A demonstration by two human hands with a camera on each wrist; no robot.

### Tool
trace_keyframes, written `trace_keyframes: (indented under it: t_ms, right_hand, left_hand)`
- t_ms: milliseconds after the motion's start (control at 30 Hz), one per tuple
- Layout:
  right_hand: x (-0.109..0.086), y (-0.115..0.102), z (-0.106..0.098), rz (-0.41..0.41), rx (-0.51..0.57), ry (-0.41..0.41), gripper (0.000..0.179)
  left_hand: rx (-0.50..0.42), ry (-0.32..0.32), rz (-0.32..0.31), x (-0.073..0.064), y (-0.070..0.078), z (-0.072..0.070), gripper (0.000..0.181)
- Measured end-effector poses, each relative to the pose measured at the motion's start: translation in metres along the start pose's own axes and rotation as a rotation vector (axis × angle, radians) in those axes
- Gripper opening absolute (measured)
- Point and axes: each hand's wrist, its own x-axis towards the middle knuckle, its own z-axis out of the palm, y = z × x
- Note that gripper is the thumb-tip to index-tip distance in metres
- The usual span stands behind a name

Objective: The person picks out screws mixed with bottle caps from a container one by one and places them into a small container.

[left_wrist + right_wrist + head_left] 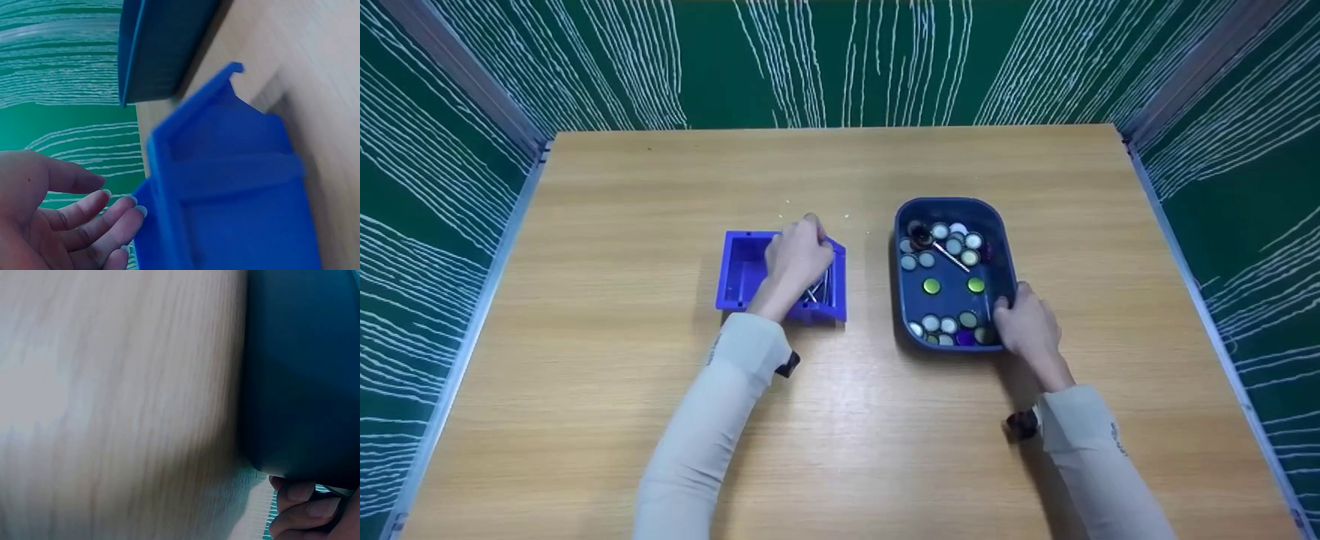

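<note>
My left hand is over the small blue-purple bin, partly covering it. In the left wrist view its fingers bend loosely beside the bin's rim, with nothing visible between them and the thumb. Several metal screws lie in the bin's right part. My right hand grips the dark blue tray at its near right corner; the curled fingers show by the tray wall in the right wrist view. Inside the tray lie several bottle caps, two of them green, and one long screw.
A wooden tabletop carries both containers, with a gap between them. A dark brown round item sits among the caps at the tray's far left. Green panels with white streaks enclose the table's back and sides.
</note>
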Motion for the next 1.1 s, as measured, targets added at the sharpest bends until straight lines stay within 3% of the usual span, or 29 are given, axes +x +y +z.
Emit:
trace_keyframes:
  t_ms: [233,533,667,867,1000,1100]
  right_hand:
    - [0.000,0.000,0.001,-0.007,-0.007,0.009,0.048]
    - [0.001,-0.002,0.000,0.013,-0.011,-0.027,0.050]
    - [0.001,-0.001,-0.001,0.010,-0.006,-0.021,0.050]
    - [0.000,0.000,0.000,0.014,0.003,-0.027,0.052]
    - [0.000,0.000,0.000,0.012,0.004,-0.024,0.052]
    - [0.000,0.000,0.000,0.000,0.002,0.001,0.050]
  left_hand:
    - [-0.059,-0.001,0.062,0.003,0.025,0.003,0.022]
    - [-0.005,-0.002,0.199,0.000,0.045,0.023,0.036]
    - [-0.001,0.009,0.270,-0.001,0.054,0.038,0.043]
    - [0.039,0.012,0.404,-0.005,0.063,0.071,0.048]
    - [0.123,0.019,0.482,-0.007,0.071,0.092,0.046]
    - [0.241,-0.002,0.512,-0.007,0.081,0.101,0.047]
